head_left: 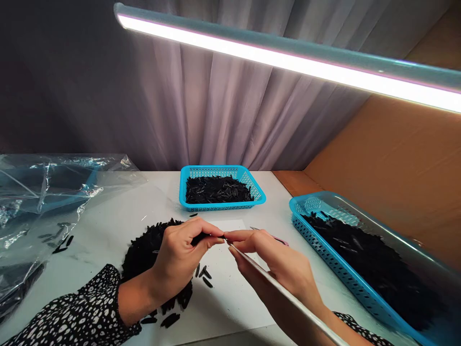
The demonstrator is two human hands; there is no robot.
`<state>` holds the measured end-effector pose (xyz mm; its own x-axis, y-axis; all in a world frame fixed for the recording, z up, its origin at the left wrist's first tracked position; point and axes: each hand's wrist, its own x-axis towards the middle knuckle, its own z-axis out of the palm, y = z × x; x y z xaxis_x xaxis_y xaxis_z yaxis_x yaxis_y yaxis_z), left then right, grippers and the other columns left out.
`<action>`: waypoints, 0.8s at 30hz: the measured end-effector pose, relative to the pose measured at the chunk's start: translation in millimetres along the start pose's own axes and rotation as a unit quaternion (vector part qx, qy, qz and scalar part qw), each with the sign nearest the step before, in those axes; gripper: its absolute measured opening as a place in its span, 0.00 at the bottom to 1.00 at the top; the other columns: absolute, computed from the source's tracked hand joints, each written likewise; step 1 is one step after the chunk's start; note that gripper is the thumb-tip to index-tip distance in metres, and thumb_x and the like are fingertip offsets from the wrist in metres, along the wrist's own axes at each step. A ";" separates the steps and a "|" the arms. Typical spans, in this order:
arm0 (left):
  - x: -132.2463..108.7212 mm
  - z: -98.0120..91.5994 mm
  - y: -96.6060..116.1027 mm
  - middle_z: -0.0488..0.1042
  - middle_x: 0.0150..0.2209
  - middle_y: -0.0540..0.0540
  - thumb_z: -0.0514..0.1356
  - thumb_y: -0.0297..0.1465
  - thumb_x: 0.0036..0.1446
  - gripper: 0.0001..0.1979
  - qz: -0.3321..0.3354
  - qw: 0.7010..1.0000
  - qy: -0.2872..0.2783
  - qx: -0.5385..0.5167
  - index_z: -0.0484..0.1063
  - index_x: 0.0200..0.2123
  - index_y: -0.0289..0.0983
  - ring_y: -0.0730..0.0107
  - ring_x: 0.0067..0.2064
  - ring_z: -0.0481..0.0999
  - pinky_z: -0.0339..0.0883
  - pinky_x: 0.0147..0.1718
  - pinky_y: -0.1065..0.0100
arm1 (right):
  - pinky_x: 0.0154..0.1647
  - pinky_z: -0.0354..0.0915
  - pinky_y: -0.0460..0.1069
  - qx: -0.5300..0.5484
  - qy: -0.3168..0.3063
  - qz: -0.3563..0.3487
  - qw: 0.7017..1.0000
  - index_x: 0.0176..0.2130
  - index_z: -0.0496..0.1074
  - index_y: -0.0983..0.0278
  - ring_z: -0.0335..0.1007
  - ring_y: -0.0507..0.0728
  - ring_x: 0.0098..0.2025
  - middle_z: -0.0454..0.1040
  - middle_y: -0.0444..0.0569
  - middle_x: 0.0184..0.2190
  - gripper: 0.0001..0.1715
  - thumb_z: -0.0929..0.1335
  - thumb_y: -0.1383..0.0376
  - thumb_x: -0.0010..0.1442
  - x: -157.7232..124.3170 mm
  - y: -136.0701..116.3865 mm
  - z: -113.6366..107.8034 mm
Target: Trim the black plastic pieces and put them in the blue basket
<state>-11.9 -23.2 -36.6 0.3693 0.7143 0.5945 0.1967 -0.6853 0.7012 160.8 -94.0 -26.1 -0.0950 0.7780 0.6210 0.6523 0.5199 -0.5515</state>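
My left hand (pixel 176 257) is closed in a pinch, thumb and index finger on a small black piece (pixel 223 236), mostly hidden by the fingers. My right hand (pixel 275 264) meets it fingertip to fingertip, its index finger and thumb closed at the piece's other end. A thin pale rod or cord (pixel 284 284) runs from those fingertips down to the lower right; whether the right hand grips it I cannot tell. Beneath the left hand lies a heap of black, flat, elongated pieces (pixel 142 252). Several loose ones (pixel 206 273) lie on a white sheet (pixel 237 288).
A blue basket (pixel 223 206) holding black pieces stands at the back. A larger blue basket (pixel 345 283), also filled, is at the right. Behind my right hand lies a pink-handled pointed tool (pixel 280 240). Clear plastic (pixel 46 206) covers the left side. A lit tube lamp (pixel 288 62) hangs overhead.
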 end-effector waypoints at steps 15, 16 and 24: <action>-3.1 3.0 -4.7 0.83 0.30 0.49 0.65 0.25 0.57 0.05 -0.020 0.998 -0.001 -0.052 0.79 0.30 0.38 0.70 0.31 0.81 0.76 0.32 0.71 | 0.33 0.63 0.53 -0.106 0.057 -0.140 0.983 0.35 0.69 0.64 0.71 0.55 0.30 0.81 0.57 0.41 0.15 0.61 0.80 0.63 -9.9 8.7 26.8; -3.5 3.2 -4.0 0.83 0.30 0.49 0.65 0.25 0.57 0.04 -0.050 0.997 0.000 -0.066 0.79 0.30 0.38 0.70 0.32 0.82 0.76 0.33 0.72 | 0.33 0.63 0.53 -0.104 0.058 -0.144 0.982 0.35 0.69 0.64 0.71 0.55 0.30 0.81 0.57 0.41 0.14 0.61 0.80 0.63 -10.0 8.9 27.0; -3.8 1.6 0.7 0.84 0.30 0.49 0.70 0.27 0.52 0.02 -0.124 0.983 0.026 -0.133 0.80 0.28 0.38 0.69 0.33 0.83 0.77 0.35 0.72 | 0.32 0.71 0.49 -0.075 0.080 0.032 0.994 0.36 0.72 0.60 0.79 0.56 0.35 0.83 0.49 0.39 0.07 0.66 0.70 0.66 0.6 10.0 2.7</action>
<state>-11.6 -26.5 -39.0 0.2913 0.8661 0.4062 0.0283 -0.4322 0.9013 165.2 -87.4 -32.7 0.0621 0.7354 0.6748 0.7586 0.4046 -0.5107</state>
